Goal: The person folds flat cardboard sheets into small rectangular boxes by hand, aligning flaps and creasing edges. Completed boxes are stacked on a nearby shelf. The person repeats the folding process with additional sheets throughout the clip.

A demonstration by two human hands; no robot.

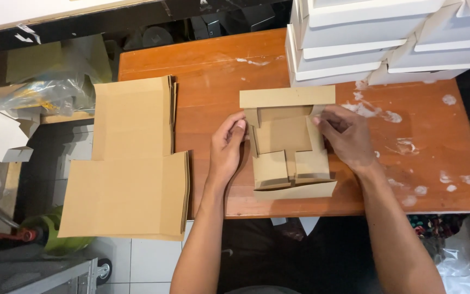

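A brown cardboard box blank (284, 142), partly folded, lies on the orange wooden table (213, 71) in front of me. My left hand (227, 147) presses its left side flap near the top, fingers bent against the edge. My right hand (345, 136) grips the right side flap, thumb and fingers pinched on the cardboard. The blank's back flap lies flat toward the far side, and two lower flaps are folded inward.
A stack of flat cardboard blanks (131, 163) overhangs the table's left edge. Stacked white boxes (376, 38) fill the far right corner. White paint or glue smears (403, 144) mark the right tabletop. Clutter, plastic bags and a green object (55, 239) sit on the floor at left.
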